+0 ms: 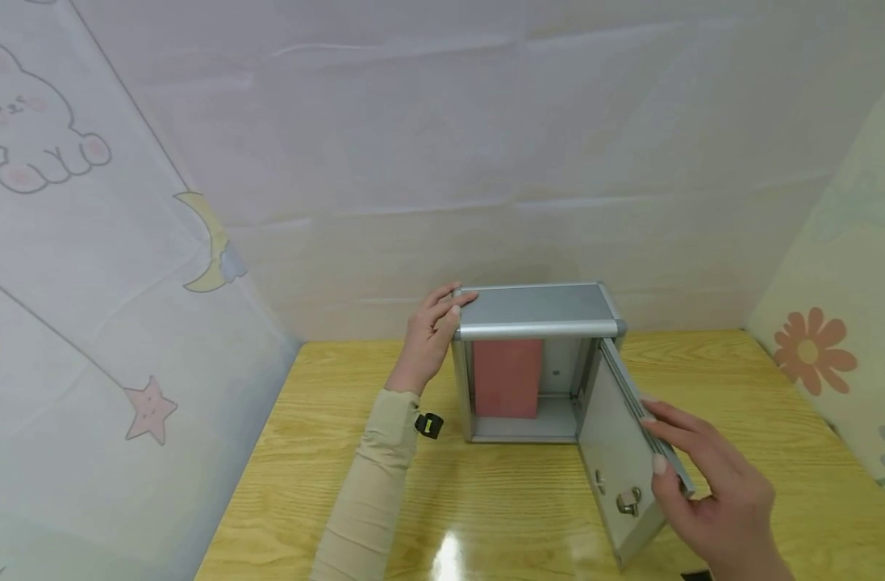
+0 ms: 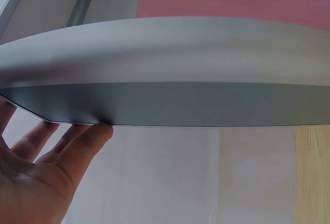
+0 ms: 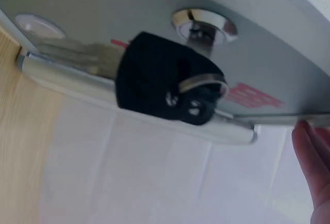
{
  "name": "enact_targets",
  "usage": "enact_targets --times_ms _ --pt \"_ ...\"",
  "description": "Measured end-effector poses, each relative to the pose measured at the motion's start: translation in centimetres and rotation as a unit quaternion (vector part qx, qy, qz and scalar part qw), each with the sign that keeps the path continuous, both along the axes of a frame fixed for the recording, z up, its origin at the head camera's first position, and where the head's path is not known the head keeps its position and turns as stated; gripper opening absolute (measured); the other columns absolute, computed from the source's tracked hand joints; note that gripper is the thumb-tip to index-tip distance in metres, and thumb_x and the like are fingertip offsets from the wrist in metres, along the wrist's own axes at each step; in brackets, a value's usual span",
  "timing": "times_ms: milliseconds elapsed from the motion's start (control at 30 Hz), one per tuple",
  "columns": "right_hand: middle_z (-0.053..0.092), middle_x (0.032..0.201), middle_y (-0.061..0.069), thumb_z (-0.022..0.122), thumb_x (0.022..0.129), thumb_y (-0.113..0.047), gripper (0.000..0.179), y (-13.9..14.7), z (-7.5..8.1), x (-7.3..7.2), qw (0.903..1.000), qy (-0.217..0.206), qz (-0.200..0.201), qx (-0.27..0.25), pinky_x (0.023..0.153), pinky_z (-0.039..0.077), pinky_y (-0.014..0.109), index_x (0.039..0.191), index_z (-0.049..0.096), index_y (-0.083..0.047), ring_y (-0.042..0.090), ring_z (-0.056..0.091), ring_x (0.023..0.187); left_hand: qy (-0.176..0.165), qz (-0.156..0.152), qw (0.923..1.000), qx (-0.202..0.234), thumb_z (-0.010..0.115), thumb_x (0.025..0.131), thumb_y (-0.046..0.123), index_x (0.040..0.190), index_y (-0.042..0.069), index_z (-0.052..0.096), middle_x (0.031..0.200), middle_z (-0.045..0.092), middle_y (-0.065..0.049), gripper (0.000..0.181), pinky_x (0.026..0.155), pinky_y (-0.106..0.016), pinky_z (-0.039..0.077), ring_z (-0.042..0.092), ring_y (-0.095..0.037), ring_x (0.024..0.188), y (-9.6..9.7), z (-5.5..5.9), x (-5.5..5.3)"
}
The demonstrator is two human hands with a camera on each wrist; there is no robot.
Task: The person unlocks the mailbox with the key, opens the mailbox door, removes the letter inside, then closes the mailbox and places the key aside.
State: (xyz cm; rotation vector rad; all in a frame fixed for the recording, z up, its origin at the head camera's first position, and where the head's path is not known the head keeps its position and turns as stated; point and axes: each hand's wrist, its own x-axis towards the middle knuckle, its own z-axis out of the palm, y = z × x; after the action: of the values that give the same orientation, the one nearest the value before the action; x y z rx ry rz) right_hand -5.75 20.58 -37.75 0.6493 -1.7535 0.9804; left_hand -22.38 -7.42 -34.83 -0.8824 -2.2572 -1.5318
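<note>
A grey metal cabinet box (image 1: 536, 305) stands on the table, its hinged door (image 1: 619, 460) swung out to the right. Fingers of my left hand (image 1: 427, 335) rest on the box's top left corner; the left wrist view shows their tips against the grey top panel (image 2: 206, 103). My right hand (image 1: 718, 476) pinches the door's upper edge near its free end, thumb on the inner face. A lock cam (image 1: 628, 501) sits on that inner face. On the outer face, a black-headed key (image 3: 165, 80) is in the round lock (image 3: 227, 28). Inside the box stands a flat pink-red panel (image 1: 507, 379).
The wood-grain table (image 1: 529, 504) carries the box. A pale cloth backdrop (image 1: 486, 161) rises close behind it, with printed side walls left and right. A black wrist strap piece (image 1: 429, 425) sticks out from the left sleeve.
</note>
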Motion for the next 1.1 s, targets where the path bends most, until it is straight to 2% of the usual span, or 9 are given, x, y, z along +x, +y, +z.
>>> enact_targets --times_ms 200,367,533,733,933,1100 --pt "0.068 0.102 0.022 0.067 0.087 -0.012 0.024 1.7 0.1 0.8 0.9991 -0.035 -0.022 0.006 0.074 0.043 0.006 0.096 0.072 0.01 0.007 0.065 0.099 -0.001 0.0 1.0 -0.001 0.041 0.101 0.005 0.129 -0.001 0.059 0.143 0.041 -0.018 0.034 0.1 -0.053 0.036 0.036 -0.038 0.133 -0.1 0.0 -0.1" --pt "0.07 0.097 0.018 0.068 0.087 -0.012 0.023 2.7 0.2 1.0 0.9977 -0.039 -0.055 -0.004 0.082 0.042 0.007 0.096 0.073 0.009 0.002 0.064 0.098 -0.003 0.003 1.0 0.0 0.041 0.102 0.007 0.13 0.0 0.059 0.143 0.04 -0.018 0.034 0.099 -0.053 0.037 0.035 -0.038 0.133 -0.3 -0.1 -0.1" --pt "0.071 0.093 0.014 0.069 0.087 -0.016 0.025 3.9 -0.4 0.9 0.9934 -0.057 -0.099 -0.005 0.083 0.041 0.007 0.096 0.074 0.007 -0.004 0.061 0.098 -0.004 0.005 1.0 -0.002 0.042 0.102 0.009 0.13 0.001 0.059 0.143 0.041 -0.017 0.034 0.099 -0.053 0.037 0.036 -0.037 0.132 -0.2 0.0 -0.1" --pt "0.071 0.095 0.014 0.071 0.083 -0.003 0.018 5.3 -1.0 0.6 0.9871 -0.092 -0.13 -0.016 0.083 0.041 0.007 0.098 0.073 0.007 -0.007 0.059 0.097 -0.003 0.003 1.0 -0.002 0.041 0.102 0.007 0.13 0.0 0.059 0.143 0.041 -0.018 0.034 0.099 -0.053 0.037 0.036 -0.038 0.132 -0.1 0.0 0.0" --pt "0.069 0.102 0.007 0.069 0.077 0.012 0.026 5.8 -0.8 0.6 0.9762 -0.138 -0.164 -0.033 0.079 0.04 0.005 0.102 0.073 0.005 -0.009 0.058 0.095 -0.002 0.001 1.0 -0.001 0.042 0.101 0.007 0.13 -0.001 0.059 0.143 0.041 -0.018 0.034 0.1 -0.053 0.036 0.035 -0.038 0.133 0.0 0.0 0.1" --pt "0.065 0.107 -0.007 0.069 0.078 0.012 0.03 6.0 -0.6 0.7 0.9626 -0.192 -0.188 -0.039 0.077 0.04 0.003 0.107 0.071 0.004 -0.011 0.056 0.095 -0.003 -0.002 1.0 0.002 0.042 0.102 0.007 0.13 -0.001 0.058 0.143 0.04 -0.019 0.034 0.1 -0.054 0.036 0.035 -0.039 0.133 0.0 0.1 0.1"
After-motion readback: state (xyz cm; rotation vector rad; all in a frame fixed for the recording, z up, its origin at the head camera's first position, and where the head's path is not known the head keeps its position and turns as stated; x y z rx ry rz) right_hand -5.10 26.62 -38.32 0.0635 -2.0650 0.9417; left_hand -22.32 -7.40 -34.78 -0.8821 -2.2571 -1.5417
